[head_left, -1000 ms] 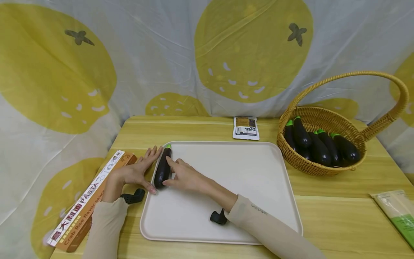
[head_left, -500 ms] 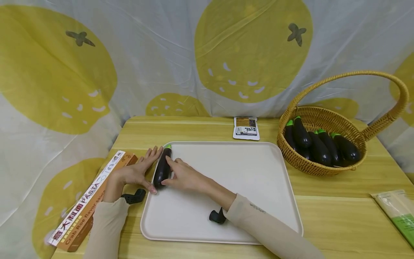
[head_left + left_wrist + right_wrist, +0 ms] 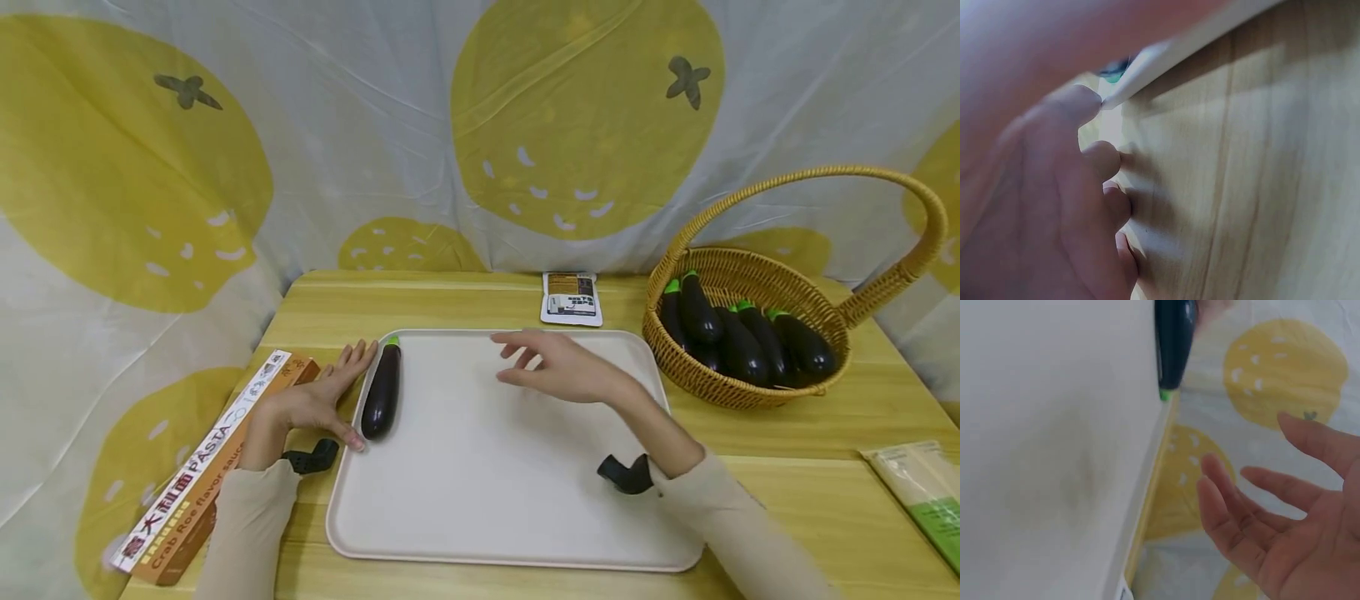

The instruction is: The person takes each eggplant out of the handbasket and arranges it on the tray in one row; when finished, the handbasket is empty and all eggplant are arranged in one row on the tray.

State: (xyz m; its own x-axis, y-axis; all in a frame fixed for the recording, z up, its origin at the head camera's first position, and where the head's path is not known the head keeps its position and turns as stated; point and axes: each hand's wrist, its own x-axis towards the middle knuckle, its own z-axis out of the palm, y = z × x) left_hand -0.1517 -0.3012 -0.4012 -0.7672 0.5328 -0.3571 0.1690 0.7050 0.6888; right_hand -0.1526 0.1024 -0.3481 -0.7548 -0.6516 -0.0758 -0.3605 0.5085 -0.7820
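Observation:
A dark purple eggplant (image 3: 382, 392) with a green stem end lies along the left edge of the white tray (image 3: 480, 517). Beside it, my left hand (image 3: 322, 400) rests at the tray's left rim with its fingers spread; in the left wrist view the fingertips (image 3: 1105, 159) touch the wooden table along the tray's outer edge. Over the upper middle of the tray hovers my right hand (image 3: 558, 365), fingers relaxed and apart, holding nothing. The right wrist view shows that hand's palm and loose fingers (image 3: 1229, 519), with the eggplant beyond at the top.
A wicker basket (image 3: 690, 367) with a tall handle holds several eggplants at the back right. An orange pasta box (image 3: 202, 475) lies left of the tray. Behind the tray is a small pouch (image 3: 572, 298); a green and clear packet (image 3: 918, 492) sits at the right edge.
My right hand has let go of the eggplant and moved right, over the tray's middle. The left hand has stayed in place, and the eggplant lies almost where it was.

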